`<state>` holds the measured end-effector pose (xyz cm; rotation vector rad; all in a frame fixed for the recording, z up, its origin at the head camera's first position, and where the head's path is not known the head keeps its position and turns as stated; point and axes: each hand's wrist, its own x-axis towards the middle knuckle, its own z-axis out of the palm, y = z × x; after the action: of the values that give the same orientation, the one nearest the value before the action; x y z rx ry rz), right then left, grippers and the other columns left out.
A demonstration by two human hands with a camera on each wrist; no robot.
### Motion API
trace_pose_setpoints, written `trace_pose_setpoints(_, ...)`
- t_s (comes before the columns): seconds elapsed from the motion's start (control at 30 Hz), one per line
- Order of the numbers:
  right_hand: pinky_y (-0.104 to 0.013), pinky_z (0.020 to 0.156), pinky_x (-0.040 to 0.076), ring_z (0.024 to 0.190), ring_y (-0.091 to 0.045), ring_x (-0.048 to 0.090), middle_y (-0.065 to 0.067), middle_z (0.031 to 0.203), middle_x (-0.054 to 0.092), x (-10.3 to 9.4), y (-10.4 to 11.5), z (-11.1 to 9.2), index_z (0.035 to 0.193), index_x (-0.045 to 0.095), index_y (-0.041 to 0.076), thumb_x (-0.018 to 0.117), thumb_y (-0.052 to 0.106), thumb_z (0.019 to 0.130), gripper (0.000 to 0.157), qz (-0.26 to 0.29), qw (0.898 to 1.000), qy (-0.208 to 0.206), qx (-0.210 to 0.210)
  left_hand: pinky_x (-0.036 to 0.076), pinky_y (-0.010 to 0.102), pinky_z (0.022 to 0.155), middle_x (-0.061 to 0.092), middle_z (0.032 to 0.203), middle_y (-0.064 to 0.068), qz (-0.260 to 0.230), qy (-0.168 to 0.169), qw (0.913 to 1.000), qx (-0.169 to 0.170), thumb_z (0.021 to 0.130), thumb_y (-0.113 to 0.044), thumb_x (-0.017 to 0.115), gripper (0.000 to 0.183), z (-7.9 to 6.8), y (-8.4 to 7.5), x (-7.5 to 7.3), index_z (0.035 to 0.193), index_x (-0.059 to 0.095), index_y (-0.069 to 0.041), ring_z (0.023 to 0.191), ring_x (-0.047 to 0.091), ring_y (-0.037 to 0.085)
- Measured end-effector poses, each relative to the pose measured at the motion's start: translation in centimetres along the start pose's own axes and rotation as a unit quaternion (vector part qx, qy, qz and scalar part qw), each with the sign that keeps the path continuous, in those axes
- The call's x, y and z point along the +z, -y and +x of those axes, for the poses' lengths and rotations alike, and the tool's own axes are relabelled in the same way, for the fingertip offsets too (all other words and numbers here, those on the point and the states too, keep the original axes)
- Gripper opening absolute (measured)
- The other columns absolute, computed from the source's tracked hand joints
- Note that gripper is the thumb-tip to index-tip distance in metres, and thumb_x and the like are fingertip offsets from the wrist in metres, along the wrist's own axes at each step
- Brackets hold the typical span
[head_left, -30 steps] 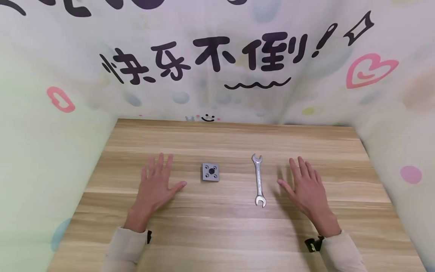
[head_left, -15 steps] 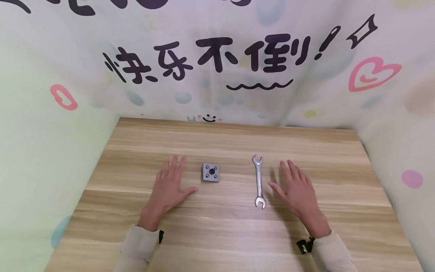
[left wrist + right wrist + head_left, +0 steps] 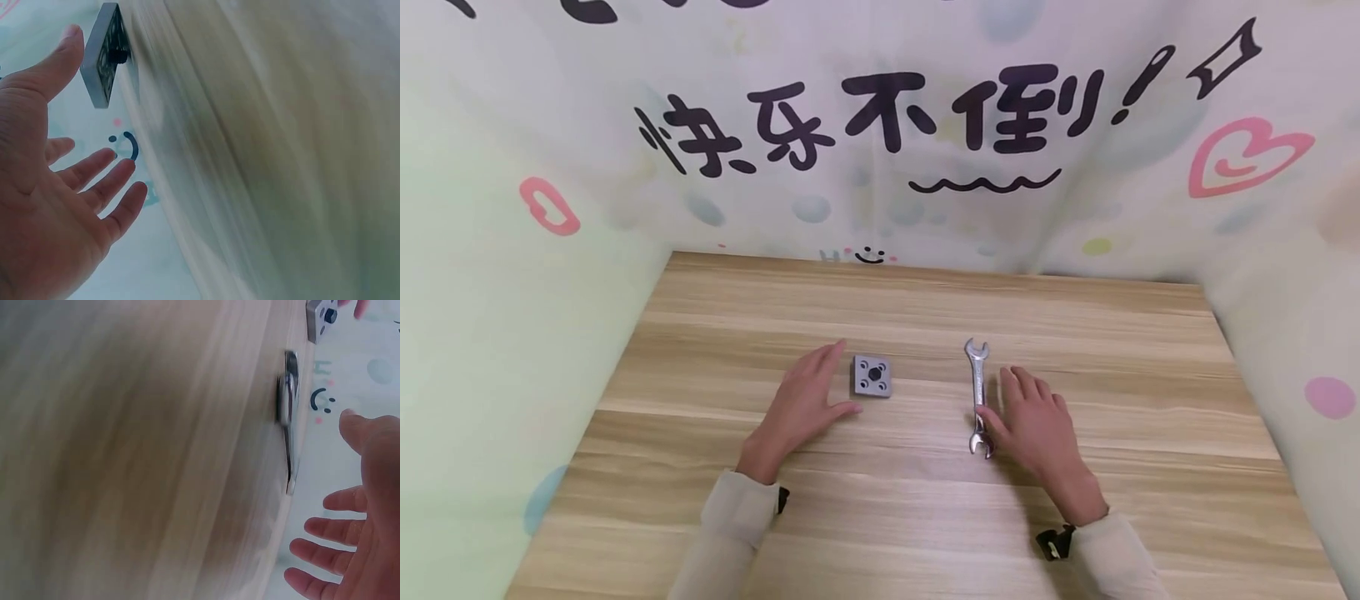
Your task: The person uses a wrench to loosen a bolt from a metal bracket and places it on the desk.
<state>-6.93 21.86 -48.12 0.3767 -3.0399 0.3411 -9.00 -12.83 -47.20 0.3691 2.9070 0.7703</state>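
A square grey metal block (image 3: 872, 377) lies on the wooden table, with holes near its corners and a black hex bolt (image 3: 875, 374) at its centre. Just left of the block is my left hand (image 3: 805, 400), thumb and fingers spread apart around its near side, holding nothing. To the right lies a silver double open-ended wrench (image 3: 977, 383), pointing away from me. My right hand (image 3: 1036, 421) hovers beside the wrench, its thumb overlapping the lower shaft in the head view. In the right wrist view a gap shows between the thumb and the wrench (image 3: 289, 419).
The wood-grain table (image 3: 880, 517) ends at a printed fabric backdrop (image 3: 880, 208) with black characters and a pink heart. Fabric also hangs along the left and right sides. Black wrist straps (image 3: 1056, 543) show at both light sleeves (image 3: 741, 508).
My left hand has moved right, up to the block, and turned onto its side. My right hand has moved left to the wrench. Block and wrench stay where they were on the table.
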Motion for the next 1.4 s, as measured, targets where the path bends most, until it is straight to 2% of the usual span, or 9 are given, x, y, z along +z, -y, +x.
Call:
trace_pose_setpoints(0.27, -0.060, 0.087, 0.046, 0.111, -0.045, 0.057, -0.024, 0.124, 0.060, 0.5, 1.2, 0.4, 0.127, 0.058, -0.004, 0.064, 0.049, 0.092, 0.064, -0.008, 1.000, -0.019, 0.003, 0.032, 0.058, 0.112, 0.041, 0.151, 0.016, -0.008, 0.014, 0.9999, 0.004, 0.079, -0.047, 0.081, 0.099, 1.3, -0.7, 0.8, 0.156, 0.028, -0.015, 0.139, 0.038, 0.035)
trace_pose_setpoints(0.43, -0.050, 0.068, 0.051, 0.087, -0.037, 0.060, -0.019, 0.099, 0.062, 1.2, 1.6, 0.5, 0.115, 0.063, -0.001, 0.066, 0.047, 0.091, 0.054, -0.012, 0.999, -0.030, 0.003, 0.035, 0.055, 0.110, 0.041, 0.149, 0.016, -0.004, 0.027, 0.9996, 0.002, 0.079, -0.047, 0.081, 0.100, 1.8, -0.9, 1.3, 0.157, 0.027, -0.014, 0.135, 0.041, 0.035)
trace_pose_setpoints(0.6, -0.038, 0.052, 0.046, 0.066, -0.026, 0.052, -0.012, 0.084, 0.057, 1.6, 1.7, 0.7, 0.110, 0.063, -0.001, 0.068, 0.042, 0.091, 0.048, -0.008, 1.000, -0.027, 0.009, 0.038, 0.053, 0.107, 0.043, 0.146, 0.015, -0.008, 0.042, 0.9991, -0.008, 0.079, -0.047, 0.080, 0.099, 2.0, -1.2, 1.8, 0.157, 0.027, -0.015, 0.128, 0.045, 0.032)
trace_pose_setpoints(0.93, -0.028, 0.044, 0.036, 0.055, -0.016, 0.046, -0.007, 0.077, 0.053, 1.7, 2.0, 1.1, 0.102, 0.062, 0.002, 0.068, 0.033, 0.092, 0.033, 0.035, 0.998, 0.014, 0.049, 0.042, 0.049, 0.100, 0.049, 0.135, 0.012, -0.003, 0.041, 0.9991, -0.012, 0.080, -0.046, 0.080, 0.092, 2.5, -1.6, 2.1, 0.153, 0.034, -0.015, 0.117, 0.048, 0.028)
trace_pose_setpoints(1.1, -0.027, 0.044, 0.037, 0.055, -0.016, 0.046, -0.006, 0.077, 0.053, 1.5, 2.2, 1.2, 0.100, 0.063, 0.002, 0.070, 0.029, 0.092, 0.030, 0.062, 0.996, 0.021, 0.068, 0.043, 0.046, 0.093, 0.052, 0.129, 0.012, -0.003, 0.036, 0.9993, -0.005, 0.081, -0.043, 0.080, 0.084, 2.6, -1.6, 2.1, 0.149, 0.041, -0.013, 0.109, 0.049, 0.026)
trace_pose_setpoints(1.4, -0.024, 0.043, 0.038, 0.052, -0.015, 0.048, -0.005, 0.067, 0.052, 1.2, 3.0, 2.0, 0.088, 0.058, 0.001, 0.069, 0.017, 0.092, 0.020, 0.115, 0.988, 0.029, 0.097, 0.045, 0.044, 0.093, 0.053, 0.130, 0.011, -0.005, 0.033, 0.9994, 0.000, 0.082, -0.041, 0.080, 0.078, 2.7, -1.6, 1.9, 0.144, 0.046, -0.009, 0.108, 0.050, 0.026)
